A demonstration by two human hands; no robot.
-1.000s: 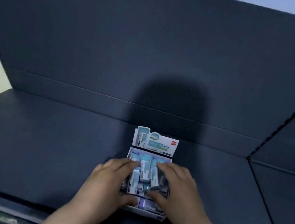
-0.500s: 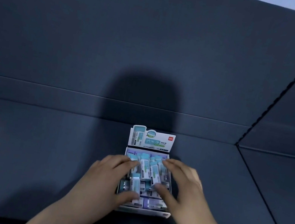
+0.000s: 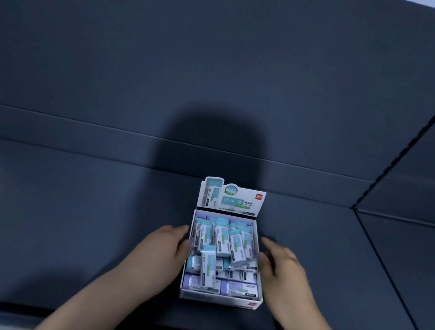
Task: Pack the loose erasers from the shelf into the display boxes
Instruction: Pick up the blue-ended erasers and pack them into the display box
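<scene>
Left hand (image 3: 165, 246) and right hand (image 3: 283, 269), both relaxed, left the erasers (image 3: 222, 238), flanking the box (image 3: 218, 299)

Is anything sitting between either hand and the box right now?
Nothing visible does. The left hand lies at the left wall of the box and the right hand at its right wall, with no object in either gap. The erasers are heaped inside the box.
</scene>
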